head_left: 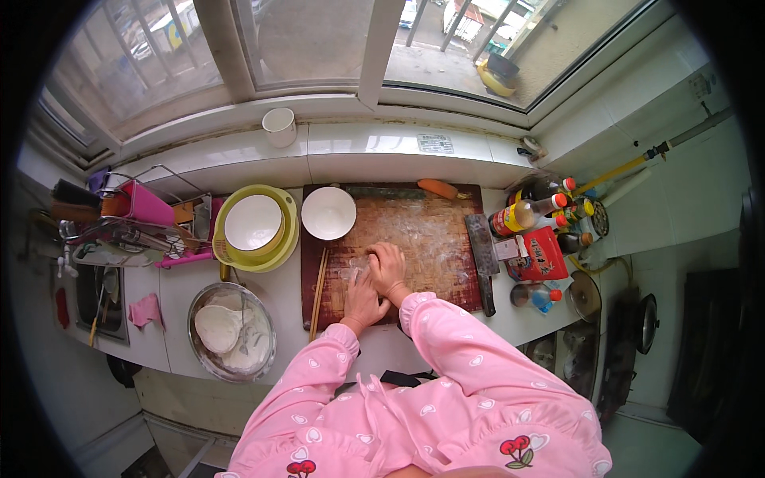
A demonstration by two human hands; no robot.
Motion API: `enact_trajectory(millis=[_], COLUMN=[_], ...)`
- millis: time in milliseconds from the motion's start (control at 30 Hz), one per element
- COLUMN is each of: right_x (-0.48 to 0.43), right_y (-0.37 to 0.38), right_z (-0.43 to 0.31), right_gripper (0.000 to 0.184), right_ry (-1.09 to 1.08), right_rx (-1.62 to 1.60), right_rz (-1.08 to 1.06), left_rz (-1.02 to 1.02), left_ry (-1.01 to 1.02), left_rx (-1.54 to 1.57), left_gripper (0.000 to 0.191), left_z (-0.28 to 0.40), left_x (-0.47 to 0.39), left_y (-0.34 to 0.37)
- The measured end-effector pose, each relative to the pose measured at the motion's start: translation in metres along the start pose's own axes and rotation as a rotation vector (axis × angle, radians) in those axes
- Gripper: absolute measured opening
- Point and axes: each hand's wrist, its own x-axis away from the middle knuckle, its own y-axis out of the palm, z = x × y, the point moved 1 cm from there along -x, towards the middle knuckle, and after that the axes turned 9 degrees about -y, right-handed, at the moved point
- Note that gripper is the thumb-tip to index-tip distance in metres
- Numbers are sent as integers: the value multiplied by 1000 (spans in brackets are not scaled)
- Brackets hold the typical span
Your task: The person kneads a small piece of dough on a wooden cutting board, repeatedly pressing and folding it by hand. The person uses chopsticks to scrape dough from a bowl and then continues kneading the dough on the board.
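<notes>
My left hand [363,299] lies low on a floured wooden cutting board [430,239], fingers pointing away from me. Over its fingers rests my right hand [387,267], and the two touch. A small translucent or whitish patch shows by the left fingertips; what it is I cannot tell. Wooden chopsticks [319,293] lie along the board's left side, and a white bowl [329,213] stands at its upper left corner. Along the board's right edge lies a cleaver [482,248] with a dark handle. A carrot [438,188] sits at the far edge.
Left of the board are a metal basin [269,358] with dough and flour, and a green colander [291,239] holding a white bowl. A dish rack [179,263] stands farther left, near a sink. Sauce bottles [520,216] and a red packet [542,254] crowd the right side.
</notes>
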Motion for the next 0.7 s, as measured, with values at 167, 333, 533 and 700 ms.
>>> enact_trajectory(millis=[167,333,533,700], right_x=[-9,-25,-4,18], right_y=[4,7,4,-7], right_z=[22,38,27,21], right_gripper=[25,26,41,44], right_ry=[-26,8,-50,126], right_rx=[-4,-42,-137,-494], right_rz=[-3,48,-220,-308], left_rz=[54,193,130,100], left_ry=[-5,-53,-100,23], left_rx=[76,-52,-266,-154], left_gripper=[77,90,84,70], left_z=[-1,2,0,-10], left_x=[-1,2,-2,4], left_y=[1,1,11,24])
